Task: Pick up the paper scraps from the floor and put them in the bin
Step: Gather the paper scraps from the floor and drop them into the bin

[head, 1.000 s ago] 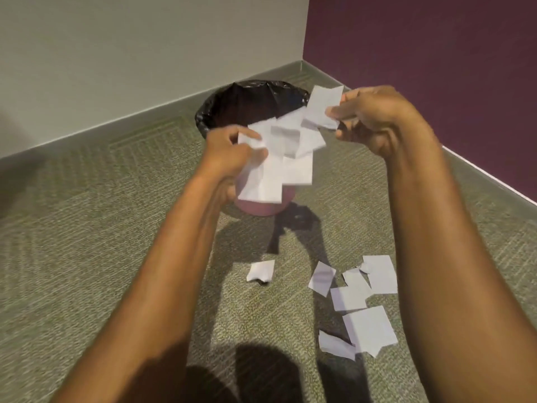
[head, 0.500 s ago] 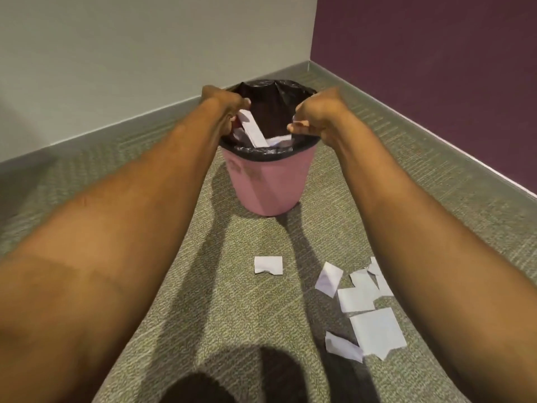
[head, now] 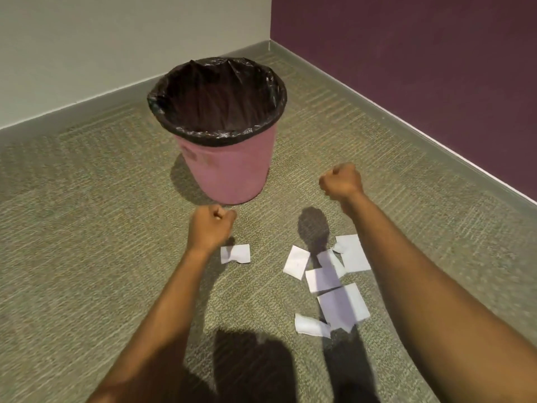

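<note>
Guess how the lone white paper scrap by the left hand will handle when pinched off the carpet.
The lone white paper scrap is probably very light and floppy: it looks thin, and its near edge is crumpled. It lies almost flat on the green-grey woven carpet, so getting a fingertip under may be fiddly; the lifted crumple likely gives the easiest pinch. Pushing would probably slide or buckle it.

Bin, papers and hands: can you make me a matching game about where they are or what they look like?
Things:
1. bin
2. bin liner
3. lone paper scrap
4. right hand

Descriptions:
A. black, folded over the rim
B. a closed fist above the carpet, right of the bin
C. pink, standing upright
D. white, on the carpet just beside the left hand

Pairs: 1-C, 2-A, 3-D, 4-B
</note>
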`<action>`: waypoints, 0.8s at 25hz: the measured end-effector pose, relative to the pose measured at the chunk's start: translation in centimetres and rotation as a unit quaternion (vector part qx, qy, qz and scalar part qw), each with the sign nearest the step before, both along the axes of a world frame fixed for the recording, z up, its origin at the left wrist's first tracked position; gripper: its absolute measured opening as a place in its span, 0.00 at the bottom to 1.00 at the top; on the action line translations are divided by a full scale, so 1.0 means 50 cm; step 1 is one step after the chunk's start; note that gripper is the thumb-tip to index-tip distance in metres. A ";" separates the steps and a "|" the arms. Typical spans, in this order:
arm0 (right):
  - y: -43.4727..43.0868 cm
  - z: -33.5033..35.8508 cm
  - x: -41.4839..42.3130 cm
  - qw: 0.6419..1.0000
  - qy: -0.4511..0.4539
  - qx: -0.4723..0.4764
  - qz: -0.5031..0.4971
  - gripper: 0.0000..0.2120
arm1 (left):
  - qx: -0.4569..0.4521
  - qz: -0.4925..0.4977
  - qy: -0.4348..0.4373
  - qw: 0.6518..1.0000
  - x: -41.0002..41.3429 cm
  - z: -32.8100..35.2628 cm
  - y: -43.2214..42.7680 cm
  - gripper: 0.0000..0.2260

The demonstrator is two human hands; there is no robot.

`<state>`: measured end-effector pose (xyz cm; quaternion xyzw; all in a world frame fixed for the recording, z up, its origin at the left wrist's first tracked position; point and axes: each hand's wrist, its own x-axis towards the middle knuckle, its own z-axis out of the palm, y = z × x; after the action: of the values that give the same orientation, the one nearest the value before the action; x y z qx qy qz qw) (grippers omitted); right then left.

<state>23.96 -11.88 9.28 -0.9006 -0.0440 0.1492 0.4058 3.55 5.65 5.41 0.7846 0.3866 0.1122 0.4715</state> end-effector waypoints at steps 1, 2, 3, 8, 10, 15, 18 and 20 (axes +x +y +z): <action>-0.031 -0.040 0.004 0.997 -0.005 -0.074 0.009 0.04 | 0.058 -0.015 0.079 0.995 -0.006 -0.049 -0.014 0.09; -0.061 -0.077 0.007 0.989 0.000 -0.147 0.031 0.05 | 0.110 -0.041 0.154 0.981 -0.013 -0.092 -0.028 0.15; -0.091 -0.113 0.007 0.977 0.016 -0.207 0.057 0.09 | 0.143 -0.078 0.217 0.963 -0.020 -0.130 -0.041 0.21; -0.204 -0.234 -0.023 0.942 0.121 -0.287 0.128 0.50 | 0.204 -0.142 0.315 0.916 -0.060 -0.241 -0.102 0.32; -0.216 -0.257 -0.035 0.950 0.123 -0.261 0.122 0.53 | 0.255 -0.134 0.312 0.906 -0.062 -0.247 -0.112 0.29; -0.191 -0.266 -0.065 0.946 0.077 -0.295 0.111 0.28 | 0.324 -0.169 0.230 0.902 -0.047 -0.231 -0.123 0.14; -0.169 -0.263 -0.079 0.934 0.081 -0.323 0.128 0.26 | 0.296 -0.180 0.195 0.918 -0.035 -0.217 -0.127 0.12; -0.156 -0.265 -0.091 0.922 0.084 -0.339 0.165 0.32 | 0.275 -0.193 0.155 0.929 -0.015 -0.209 -0.142 0.12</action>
<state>19.42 -19.69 -3.95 -0.9486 -0.1048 0.2948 0.0478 2.82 -1.47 -5.03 0.9508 0.2494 -0.0020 0.1839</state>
